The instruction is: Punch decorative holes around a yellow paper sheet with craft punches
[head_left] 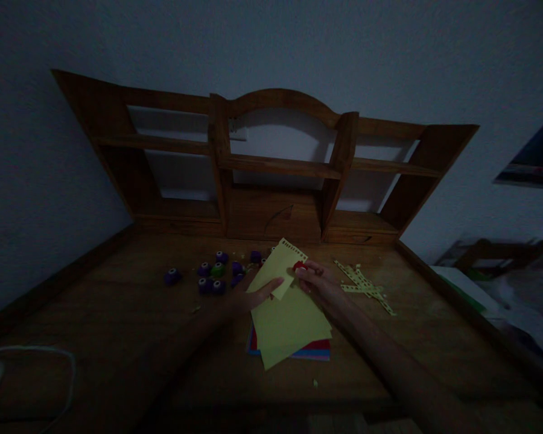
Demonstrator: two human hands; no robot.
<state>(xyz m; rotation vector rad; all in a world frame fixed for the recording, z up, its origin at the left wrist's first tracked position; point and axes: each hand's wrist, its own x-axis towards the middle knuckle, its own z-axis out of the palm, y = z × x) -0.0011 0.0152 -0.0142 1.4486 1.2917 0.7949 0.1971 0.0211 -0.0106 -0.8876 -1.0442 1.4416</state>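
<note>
My left hand [260, 294] pinches a sheet of yellow paper [271, 265], thumb on top, and holds it tilted above the desk. A row of small cut-out shapes runs along the sheet's far edge. At the sheet's right edge, my right hand [319, 282] is closed around a small red craft punch [300, 265], mostly covered by the fingers. Beneath both hands lies a stack of coloured paper [294, 328], yellow on top with red and blue edges showing. Several purple craft punches [172, 276] and a green punch [218, 269] stand left of my left hand.
Punched yellow paper strips [364, 282] lie crossed on the right of the wooden desk [199, 355], with small scraps around. A wooden shelf unit [276, 164] rises along the back. A white cable [31, 348] loops at the front left. The room is dim.
</note>
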